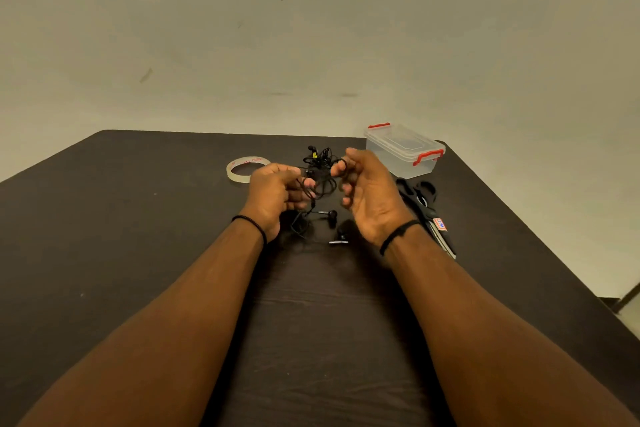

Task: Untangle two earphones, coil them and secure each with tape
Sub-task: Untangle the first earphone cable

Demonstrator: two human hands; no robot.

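The dark tabletop [138, 236] carries a clear box [401, 152] with red clips at the far right, scissors [427, 208] just beside it and a tape roll [246, 168] on the left. Above the middle, my left hand [273, 194] and right hand [367, 194] each pinch the black tangle of earphones [320, 173], fingers curled round the cords; one earbud [331, 215] dangles below.

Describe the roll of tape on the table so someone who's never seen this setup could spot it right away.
Start at the dark table and look toward its far edge, just beyond the left hand. There the roll of tape lies flat: a pale, clear ring with red print inside. It is the only ring-shaped thing; the tangled black earphones, clear lidded box and scissors all sit to its right.
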